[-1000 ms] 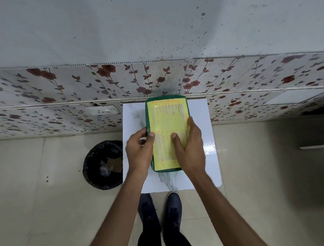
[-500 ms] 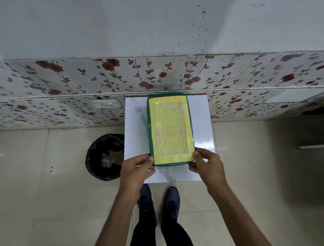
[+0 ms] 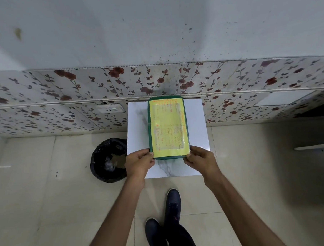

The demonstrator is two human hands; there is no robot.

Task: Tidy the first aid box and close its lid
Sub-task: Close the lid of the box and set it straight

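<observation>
The first aid box (image 3: 167, 127) is green, with a yellow handwritten sheet covering its lid, and the lid lies flat on it. It stands lengthwise on a small white marble-look table (image 3: 137, 124), its far end against the wall. My left hand (image 3: 139, 163) pinches the box's near left corner. My right hand (image 3: 200, 159) pinches the near right corner. The box's contents are hidden under the lid.
A bin lined with a black bag (image 3: 109, 159) stands on the floor just left of the table. A floral-tiled wall (image 3: 81, 89) with a socket plate (image 3: 110, 108) runs behind. My two dark shoes (image 3: 165, 221) are on the beige floor tiles below the table.
Both hands slid from the top of the lid back to the box's near corners. The view has tilted a little, and the box looks a bit farther from me.
</observation>
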